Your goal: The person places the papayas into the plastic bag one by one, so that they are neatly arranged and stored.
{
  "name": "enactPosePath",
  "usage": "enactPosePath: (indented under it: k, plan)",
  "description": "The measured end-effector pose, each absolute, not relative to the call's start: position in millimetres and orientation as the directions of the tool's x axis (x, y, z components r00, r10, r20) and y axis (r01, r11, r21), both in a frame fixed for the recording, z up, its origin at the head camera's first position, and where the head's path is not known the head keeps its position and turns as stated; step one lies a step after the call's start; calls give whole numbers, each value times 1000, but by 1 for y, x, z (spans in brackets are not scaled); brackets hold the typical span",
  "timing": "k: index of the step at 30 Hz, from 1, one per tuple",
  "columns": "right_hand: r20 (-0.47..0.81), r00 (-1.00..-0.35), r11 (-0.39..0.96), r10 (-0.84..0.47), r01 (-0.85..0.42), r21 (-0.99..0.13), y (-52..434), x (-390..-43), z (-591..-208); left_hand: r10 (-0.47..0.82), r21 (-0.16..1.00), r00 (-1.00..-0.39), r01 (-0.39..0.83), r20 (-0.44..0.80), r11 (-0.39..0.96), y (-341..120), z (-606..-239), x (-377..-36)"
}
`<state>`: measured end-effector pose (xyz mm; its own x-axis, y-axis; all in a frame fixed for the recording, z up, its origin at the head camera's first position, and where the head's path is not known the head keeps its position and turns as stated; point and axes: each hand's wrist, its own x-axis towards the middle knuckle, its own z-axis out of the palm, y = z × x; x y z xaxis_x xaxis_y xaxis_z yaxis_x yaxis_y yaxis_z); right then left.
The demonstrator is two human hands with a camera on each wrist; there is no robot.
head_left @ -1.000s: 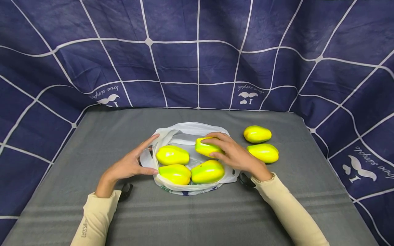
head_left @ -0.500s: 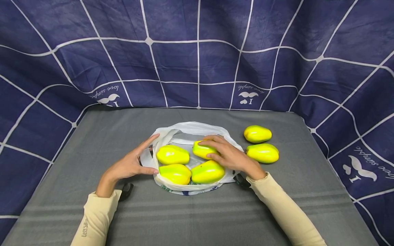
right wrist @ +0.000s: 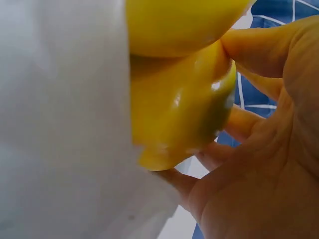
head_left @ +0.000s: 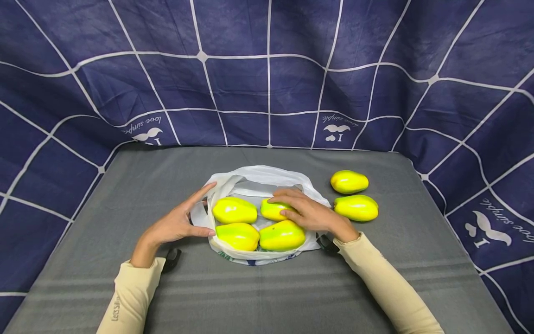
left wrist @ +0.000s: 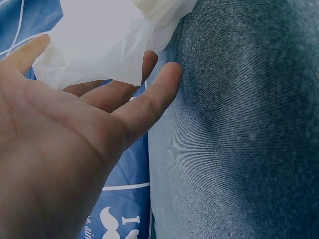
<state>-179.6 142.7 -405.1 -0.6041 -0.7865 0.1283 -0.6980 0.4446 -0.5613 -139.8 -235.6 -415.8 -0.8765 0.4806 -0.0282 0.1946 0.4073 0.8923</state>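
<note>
On the blue cloth behind the bench I read "love simple" and "I", printed mirrored. My left sleeve carries "Let's", the rest unreadable.

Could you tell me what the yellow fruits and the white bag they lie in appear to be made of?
The yellow fruits look like glossy moulded plastic or wax: sharp highlights, even colour, identical shapes; real fruit cannot be ruled out. The white bag looks like thin, semi-translucent plastic film: it crumples and shows print through its lower side.

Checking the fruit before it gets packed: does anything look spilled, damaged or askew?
Nothing stands out. Four glossy yellow-green mangoes lie in the white plastic bag, one under the right hand; two more rest intact beside it.
</note>
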Motion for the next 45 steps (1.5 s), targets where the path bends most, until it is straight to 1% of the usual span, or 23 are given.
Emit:
enactPosePath:
  k: [8,15,24,32,40,45]
  plan:
    - [120,-605,440,-787,-688,-578,144,-179,-407,485,898,-874,192,-26,395,-235,-416,-140]
    - [118,-621,466,-775,-688,-557,144,-180,-407,484,898,-875,192,-27,397,-235,-415,-140]
    - [151,-621,464,-769,-706,-535,144,-180,-403,481,888,-876,196,-32,416,-234,-414,-140]
    - [151,-644,486,-750,-691,-535,149,-179,-398,485,898,-874,183,-37,399,-235,-416,-140]
    - [202,-660,482,-724,-693,-536,164,-177,-387,482,901,-875,178,-38,395,-235,-416,-140]
    - [225,-694,504,-684,-673,-541,177,-174,-380,478,896,-877,183,-36,405,-235,-416,-141]
